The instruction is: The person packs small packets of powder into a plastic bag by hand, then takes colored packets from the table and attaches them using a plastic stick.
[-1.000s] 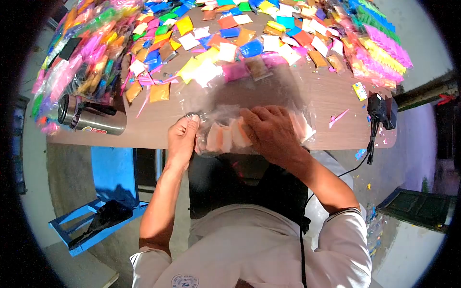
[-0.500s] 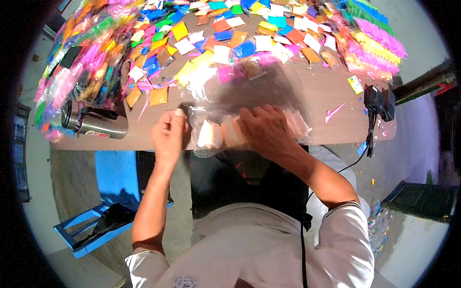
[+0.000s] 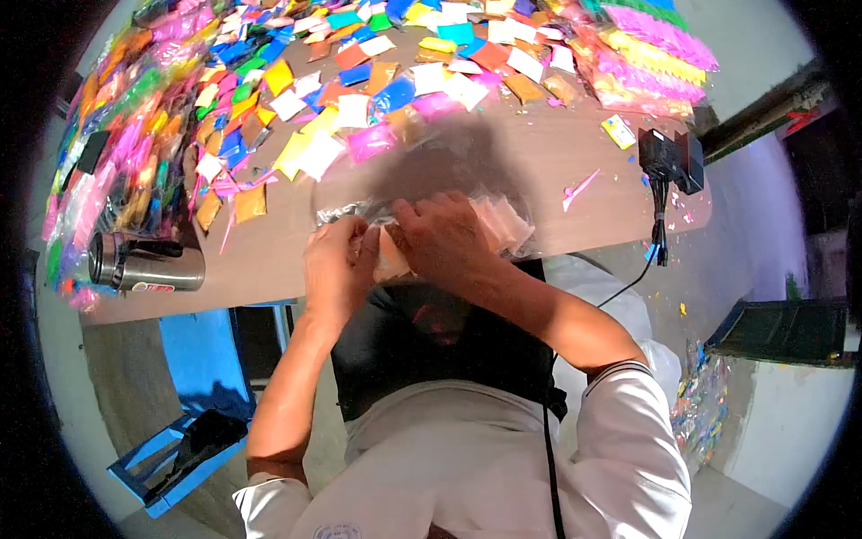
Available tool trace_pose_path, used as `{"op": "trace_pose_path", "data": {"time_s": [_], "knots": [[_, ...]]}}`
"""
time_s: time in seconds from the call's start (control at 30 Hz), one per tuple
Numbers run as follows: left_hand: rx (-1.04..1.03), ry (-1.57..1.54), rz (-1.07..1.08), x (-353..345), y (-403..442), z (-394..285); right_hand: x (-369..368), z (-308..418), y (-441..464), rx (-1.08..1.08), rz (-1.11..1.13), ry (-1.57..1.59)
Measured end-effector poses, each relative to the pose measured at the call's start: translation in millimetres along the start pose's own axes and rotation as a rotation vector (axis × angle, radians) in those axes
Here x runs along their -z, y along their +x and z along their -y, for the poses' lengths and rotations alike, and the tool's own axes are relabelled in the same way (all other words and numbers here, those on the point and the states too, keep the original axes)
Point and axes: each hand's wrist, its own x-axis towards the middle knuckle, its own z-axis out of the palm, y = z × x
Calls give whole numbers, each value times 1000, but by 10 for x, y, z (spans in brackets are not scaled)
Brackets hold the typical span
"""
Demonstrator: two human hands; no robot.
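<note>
A clear plastic bag (image 3: pixel 505 225) with several pale peach packets inside lies along the table's near edge. My left hand (image 3: pixel 339 262) is closed on the bag's left end, thumb and fingers bent around it. Across the middle of the bag is my right hand (image 3: pixel 440 232), its fingers curled down onto the film. The two hands are nearly touching, and they hide part of the bag and the packets between them. A pale peach packet (image 3: pixel 390 260) shows below the hands.
Many small coloured packets (image 3: pixel 370 141) cover the far side of the table (image 3: pixel 575 216). Bags of coloured pieces (image 3: pixel 135 171) are heaped at left, beside a steel mug (image 3: pixel 157 262). A black adapter with cables (image 3: pixel 663 162) sits at right. A blue stool (image 3: pixel 180 458) stands below left.
My left hand has moved in from beside the bag and closed on its left end. The right hand stays on the bag. The whole view has shifted and tilted slightly.
</note>
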Motion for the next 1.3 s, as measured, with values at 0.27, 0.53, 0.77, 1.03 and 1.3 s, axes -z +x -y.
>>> {"op": "trace_pose_path", "data": {"time_s": [0.27, 0.53, 0.77, 1.03, 1.3], "knots": [[27, -80, -4, -20, -23, 101, 519, -666, -117, 52, 29, 274], [7, -47, 91, 68, 37, 70, 371, -688, -153, 176, 174, 146], [-41, -91, 132, 112, 203, -189, 300, -701, -161, 243, 54, 110], [-57, 68, 122, -176, 218, -309, 623, -902, 7, -117, 206, 374], [-70, 89, 74, -191, 197, -323, 909, -1080, -139, -238, 190, 532]]}}
